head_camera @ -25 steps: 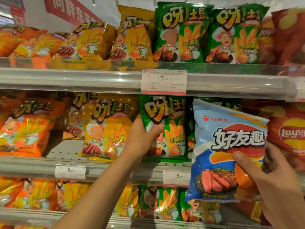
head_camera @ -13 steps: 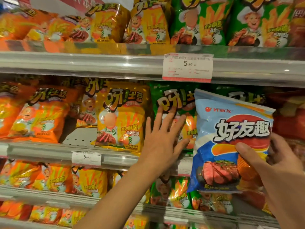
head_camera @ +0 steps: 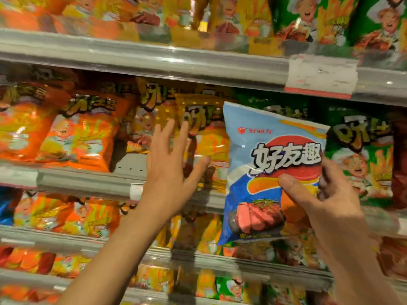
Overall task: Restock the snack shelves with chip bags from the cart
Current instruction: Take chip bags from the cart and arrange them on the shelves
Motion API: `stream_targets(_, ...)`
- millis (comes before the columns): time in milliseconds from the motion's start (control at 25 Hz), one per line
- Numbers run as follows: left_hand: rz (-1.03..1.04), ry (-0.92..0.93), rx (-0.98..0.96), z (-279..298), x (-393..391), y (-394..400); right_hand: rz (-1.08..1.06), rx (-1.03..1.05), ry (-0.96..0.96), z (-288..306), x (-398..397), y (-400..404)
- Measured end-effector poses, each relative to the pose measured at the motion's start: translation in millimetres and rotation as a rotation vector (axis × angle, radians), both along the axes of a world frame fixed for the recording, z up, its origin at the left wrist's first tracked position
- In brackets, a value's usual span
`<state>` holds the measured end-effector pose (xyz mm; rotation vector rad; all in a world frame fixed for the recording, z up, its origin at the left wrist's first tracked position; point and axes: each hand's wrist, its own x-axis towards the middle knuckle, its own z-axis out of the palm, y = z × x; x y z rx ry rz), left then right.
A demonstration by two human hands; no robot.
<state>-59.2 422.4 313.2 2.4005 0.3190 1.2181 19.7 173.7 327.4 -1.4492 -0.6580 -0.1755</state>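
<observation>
- Hands: the right hand (head_camera: 326,194) grips a blue chip bag (head_camera: 271,170), thumb across its front, fingers behind.
- The bag is upright in front of the middle shelf (head_camera: 88,183), at 3 o'clock from the left hand.
- The left hand (head_camera: 169,172) is spread wide, fingers straight, at a yellow chip bag (head_camera: 211,137); contact unclear.
- Green chip bags (head_camera: 361,159) stand at 3 o'clock from the blue bag.

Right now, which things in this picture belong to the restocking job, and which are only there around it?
Belong to the job:
- blue chip bag, gripped by the right hand
- left hand, open, reaching toward the yellow bags
- middle shelf

Only there:
- orange bags
- green bags
- price tag
</observation>
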Motion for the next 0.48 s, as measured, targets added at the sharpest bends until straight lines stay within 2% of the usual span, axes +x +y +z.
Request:
stream_targets(120, 0.006, -0.038, 0.129, -7.6, -69.3, 47.9, -0.032, 0.037, -0.03, 5.2, -42.8, 59.8)
stream_targets(200, 0.065, 0.002, 0.174, -14.7, -123.2, 91.8, -0.023, 0.058, -0.036, 4.0, -79.0, 108.6)
stream_targets(480, 0.31, 0.203, 0.188, -23.6, -303.4, 257.6, 0.171, 0.05, -0.042, 3.9, -207.7, 295.8)
